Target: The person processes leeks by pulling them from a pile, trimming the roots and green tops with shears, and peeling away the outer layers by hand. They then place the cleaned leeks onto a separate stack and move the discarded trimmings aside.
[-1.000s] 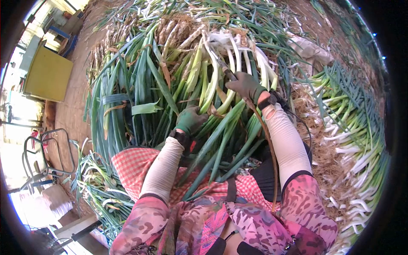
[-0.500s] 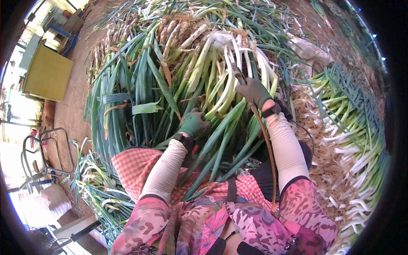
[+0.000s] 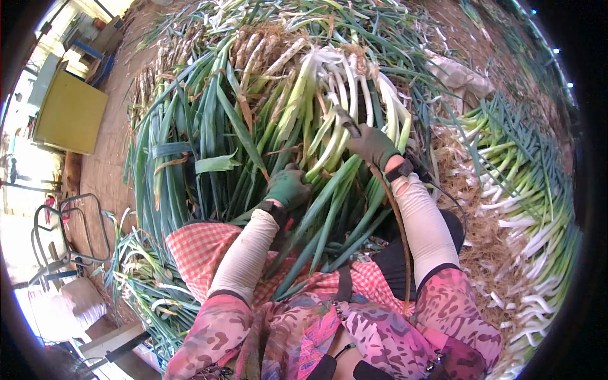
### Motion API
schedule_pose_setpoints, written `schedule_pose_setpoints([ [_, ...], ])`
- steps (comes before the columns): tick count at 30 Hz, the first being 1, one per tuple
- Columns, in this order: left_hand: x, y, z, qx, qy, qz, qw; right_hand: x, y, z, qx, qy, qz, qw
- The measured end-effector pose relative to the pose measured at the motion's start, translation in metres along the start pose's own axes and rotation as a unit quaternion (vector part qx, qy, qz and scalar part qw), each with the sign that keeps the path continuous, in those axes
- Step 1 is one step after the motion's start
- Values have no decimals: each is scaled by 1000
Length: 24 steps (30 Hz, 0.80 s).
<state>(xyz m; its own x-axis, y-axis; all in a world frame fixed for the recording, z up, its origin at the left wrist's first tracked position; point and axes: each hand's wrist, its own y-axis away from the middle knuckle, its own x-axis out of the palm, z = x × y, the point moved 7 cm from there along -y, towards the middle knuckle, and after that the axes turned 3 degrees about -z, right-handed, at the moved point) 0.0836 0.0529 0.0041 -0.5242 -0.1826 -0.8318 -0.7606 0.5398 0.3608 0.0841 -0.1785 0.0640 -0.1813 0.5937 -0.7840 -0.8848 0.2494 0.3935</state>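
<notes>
My left hand (image 3: 288, 187), in a green glove, is closed round the green leaves of a bunch of long onions (image 3: 329, 152) in the middle of the view. My right hand (image 3: 372, 147), in a dark glove, grips a metal nozzle (image 3: 345, 120) joined to a brown hose (image 3: 398, 218) that runs down past my right forearm. The nozzle points up toward the white stalks (image 3: 347, 79), whose roots lie at the top of the bunch. Peeled white stems show beside the nozzle.
Unpeeled onions with brown roots (image 3: 259, 47) are heaped ahead and to the left. Peeled onions (image 3: 525, 234) lie in a long row at the right, beside brown root debris (image 3: 484, 266). A metal-framed chair (image 3: 85, 231) and a yellow box (image 3: 69, 111) stand at the left.
My right hand has shifted slightly left, with the nozzle lower and tilted further left. The white stalks look more spread out. My left hand has hardly moved.
</notes>
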Motion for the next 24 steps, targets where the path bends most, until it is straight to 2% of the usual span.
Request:
schedule_pose_setpoints([
  [1,3,1,-4,11,-16,15,1000,3,6,12,-19,5,10,1000],
  [2,6,3,-11,27,-27,25,999,15,7,18,-40,18,62,997],
  [4,8,8,-22,59,-51,43,996,32,10,29,-75,92,53,991],
  [5,10,5,-19,96,-28,-3,995,40,4,24,-75,117,41,989],
  [6,-6,3,-12,74,36,-51,995,37,6,19,-35,105,59,992],
  [8,-45,-4,14,28,162,-147,975,28,10,6,44,81,96,991],
  [10,-76,-8,65,-74,152,-314,934,28,8,-16,35,82,59,994],
  [12,-65,-13,112,-244,56,-218,943,26,16,-26,30,76,30,996],
  [13,-35,-26,142,-275,29,-125,953,32,13,-33,32,74,25,996],
  [14,-30,-18,135,-277,3,-69,958,32,15,-31,28,68,34,997],
  [16,-19,-15,133,-232,-11,-130,964,33,21,-30,23,59,51,997],
  [19,-40,-10,91,-157,-5,-141,977,39,30,-35,-4,-23,46,999],
  [22,-77,-7,27,-126,55,-177,975,38,29,-34,-7,-118,21,993],
  [24,-84,-14,15,-117,114,-230,959,32,40,-26,-7,-169,11,986],
])
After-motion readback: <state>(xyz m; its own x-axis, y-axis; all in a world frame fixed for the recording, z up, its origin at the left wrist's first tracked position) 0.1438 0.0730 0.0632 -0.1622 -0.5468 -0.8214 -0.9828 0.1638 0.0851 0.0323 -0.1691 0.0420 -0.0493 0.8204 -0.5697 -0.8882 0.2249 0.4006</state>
